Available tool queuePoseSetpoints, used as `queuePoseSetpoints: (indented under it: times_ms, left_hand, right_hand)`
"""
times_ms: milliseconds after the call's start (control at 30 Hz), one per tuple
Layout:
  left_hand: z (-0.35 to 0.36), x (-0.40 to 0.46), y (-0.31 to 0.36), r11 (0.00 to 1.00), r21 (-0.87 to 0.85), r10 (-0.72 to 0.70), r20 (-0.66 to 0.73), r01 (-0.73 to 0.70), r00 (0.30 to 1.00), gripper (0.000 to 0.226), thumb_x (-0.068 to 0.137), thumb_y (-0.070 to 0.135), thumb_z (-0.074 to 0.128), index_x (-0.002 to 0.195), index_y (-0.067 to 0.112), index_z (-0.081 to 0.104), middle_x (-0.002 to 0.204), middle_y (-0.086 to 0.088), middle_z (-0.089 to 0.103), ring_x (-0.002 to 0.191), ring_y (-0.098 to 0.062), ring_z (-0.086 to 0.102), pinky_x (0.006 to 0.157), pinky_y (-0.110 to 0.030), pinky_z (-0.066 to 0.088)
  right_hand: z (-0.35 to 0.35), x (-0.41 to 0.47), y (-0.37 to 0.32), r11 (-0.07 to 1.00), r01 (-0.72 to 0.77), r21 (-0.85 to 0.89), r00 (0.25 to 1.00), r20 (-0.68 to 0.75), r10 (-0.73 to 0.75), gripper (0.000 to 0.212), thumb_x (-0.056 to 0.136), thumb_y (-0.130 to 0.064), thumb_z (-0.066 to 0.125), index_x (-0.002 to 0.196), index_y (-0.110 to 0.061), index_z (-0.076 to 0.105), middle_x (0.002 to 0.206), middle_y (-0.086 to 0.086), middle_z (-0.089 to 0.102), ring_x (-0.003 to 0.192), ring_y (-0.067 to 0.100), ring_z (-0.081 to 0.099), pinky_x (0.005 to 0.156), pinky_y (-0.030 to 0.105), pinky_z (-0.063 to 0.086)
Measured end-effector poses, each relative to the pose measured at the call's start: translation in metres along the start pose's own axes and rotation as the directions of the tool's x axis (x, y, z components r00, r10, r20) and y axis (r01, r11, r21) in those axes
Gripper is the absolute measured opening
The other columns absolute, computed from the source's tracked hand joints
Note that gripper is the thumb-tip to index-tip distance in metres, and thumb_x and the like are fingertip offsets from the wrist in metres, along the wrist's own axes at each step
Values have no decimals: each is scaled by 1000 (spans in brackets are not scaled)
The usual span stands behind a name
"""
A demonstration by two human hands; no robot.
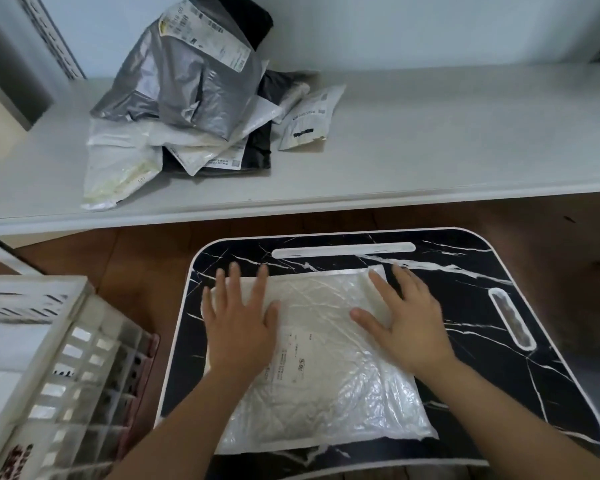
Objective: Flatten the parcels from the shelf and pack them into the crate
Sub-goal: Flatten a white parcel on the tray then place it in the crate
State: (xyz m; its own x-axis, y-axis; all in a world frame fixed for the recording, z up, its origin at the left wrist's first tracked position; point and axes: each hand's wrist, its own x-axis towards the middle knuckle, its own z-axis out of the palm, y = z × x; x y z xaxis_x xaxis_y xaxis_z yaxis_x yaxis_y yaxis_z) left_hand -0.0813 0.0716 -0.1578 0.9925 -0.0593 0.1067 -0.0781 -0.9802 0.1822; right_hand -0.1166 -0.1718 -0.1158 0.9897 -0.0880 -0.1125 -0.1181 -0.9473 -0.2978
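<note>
Pressing the white parcel (321, 362) flat: left hand (238, 320), right hand (407, 320).

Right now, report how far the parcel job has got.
Done: hard to say; the crate shows pale contents, unclear.
In hand: both hands, left and right, press flat on a white parcel on the marble-patterned tray.
Left: a pile of parcels waits on the shelf.

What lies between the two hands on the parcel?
Head view: only the white parcel's crinkled plastic and printed label between the left hand and right hand, both pressing it.
</note>
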Motion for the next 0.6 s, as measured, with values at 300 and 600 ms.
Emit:
queuePoseSetpoints:
  times_ms: [300,600]
  left_hand:
    - [29,-53,41,978,68,190,110,-198,976,57,96,59,14,150,41,20,161,-2,10,147,-37,0,106,-74,7]
    - [28,-51,45,973,51,214,169,-225,962,59,94,54,25,151,34,23,161,-3,13,148,-32,6,108,-72,9]
  right_hand:
    - [72,-23,-12,949,250,-191,964,-41,-263,61,101,-58,12,154,-27,12,162,12,5,149,29,-2,114,49,8]
    - [77,-16,-10,937,261,-233,965,29,-261,60,101,-58,13,153,-28,20,161,11,9,149,29,4,111,52,12]
